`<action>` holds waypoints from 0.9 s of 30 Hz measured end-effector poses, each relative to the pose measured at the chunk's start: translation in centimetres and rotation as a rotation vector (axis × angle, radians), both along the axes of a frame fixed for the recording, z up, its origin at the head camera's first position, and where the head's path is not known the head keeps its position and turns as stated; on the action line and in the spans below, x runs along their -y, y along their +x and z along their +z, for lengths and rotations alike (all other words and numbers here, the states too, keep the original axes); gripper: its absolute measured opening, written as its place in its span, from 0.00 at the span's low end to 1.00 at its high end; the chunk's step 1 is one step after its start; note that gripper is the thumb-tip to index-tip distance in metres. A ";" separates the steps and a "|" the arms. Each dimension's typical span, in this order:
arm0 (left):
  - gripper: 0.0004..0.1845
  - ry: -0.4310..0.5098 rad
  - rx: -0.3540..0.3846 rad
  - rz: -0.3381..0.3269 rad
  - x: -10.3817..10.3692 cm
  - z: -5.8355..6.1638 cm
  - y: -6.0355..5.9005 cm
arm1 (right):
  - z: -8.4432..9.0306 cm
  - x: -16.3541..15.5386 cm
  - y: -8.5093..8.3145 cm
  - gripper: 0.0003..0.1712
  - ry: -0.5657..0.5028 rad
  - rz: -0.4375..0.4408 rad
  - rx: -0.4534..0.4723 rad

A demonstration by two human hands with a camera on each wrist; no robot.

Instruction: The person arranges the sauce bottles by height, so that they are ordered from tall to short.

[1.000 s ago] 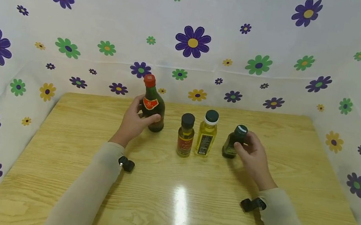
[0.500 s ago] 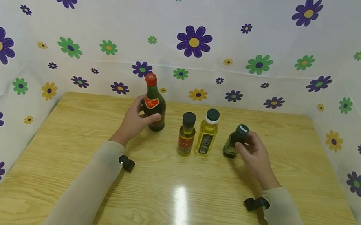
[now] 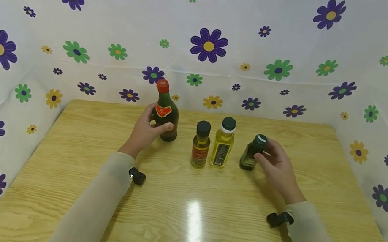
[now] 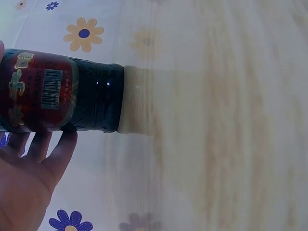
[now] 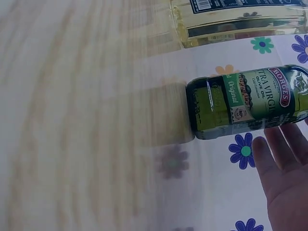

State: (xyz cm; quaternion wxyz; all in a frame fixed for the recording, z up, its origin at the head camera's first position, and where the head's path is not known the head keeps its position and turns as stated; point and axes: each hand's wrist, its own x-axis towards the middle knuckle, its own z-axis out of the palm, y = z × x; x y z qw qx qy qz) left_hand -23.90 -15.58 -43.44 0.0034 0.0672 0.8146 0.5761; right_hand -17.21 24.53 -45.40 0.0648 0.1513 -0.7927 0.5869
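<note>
A tall dark green bottle (image 3: 169, 126) with a red cap and red label stands at the back left. My left hand (image 3: 143, 131) grips it from the left, thumb across the front. In the left wrist view its red barcode label (image 4: 43, 91) shows, fingers along its side. On the right is a small dark green olive oil bottle (image 3: 248, 156), its label readable in the right wrist view. My right hand (image 3: 277, 168) holds it from the right, thumb in front and fingers behind. Both bottles are upright, bases at the tabletop.
Between the hands stand a small black-capped bottle with a red label (image 3: 200, 150) and a yellow oil bottle with a dark green cap (image 3: 223, 143). The wooden table (image 3: 162, 218) meets a flower-printed cloth (image 3: 137, 21) behind and at both sides.
My right wrist has shifted slightly right, while the fingers stay at the olive oil bottle. The left hand keeps its grip, and the head view has shifted slightly.
</note>
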 end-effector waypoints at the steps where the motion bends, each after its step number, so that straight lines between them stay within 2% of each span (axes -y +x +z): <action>1: 0.42 0.000 0.000 -0.002 0.0 0.0 0.0 | 0.4 0.1 0.1 0.25 0.002 -0.011 -0.009; 5: 0.42 -0.001 -0.006 -0.003 0.0 -0.1 -0.1 | 1.8 0.4 0.7 0.19 0.035 -0.045 -0.019; 8: 0.42 -0.001 -0.010 -0.004 0.0 -0.1 -0.1 | 1.8 0.3 0.6 0.18 0.067 -0.056 0.002; 15: 0.45 0.011 0.004 0.010 0.7 -2.7 -1.7 | 2.5 0.6 0.8 0.19 0.101 -0.045 0.017; 16: 0.45 0.013 0.001 0.013 0.7 -2.7 -1.7 | 2.5 0.6 0.8 0.19 0.107 -0.044 0.017; 20: 0.45 0.012 0.003 0.011 0.7 -2.4 -1.6 | 2.4 0.5 0.6 0.19 0.117 -0.038 0.017; 25: 0.51 -0.011 0.004 -0.031 0.4 -0.6 -0.6 | 2.3 0.4 0.6 0.19 0.117 -0.035 0.027; 27: 0.52 -0.022 -0.020 -0.020 0.3 0.2 0.1 | 2.2 0.4 0.6 0.19 0.116 -0.033 0.026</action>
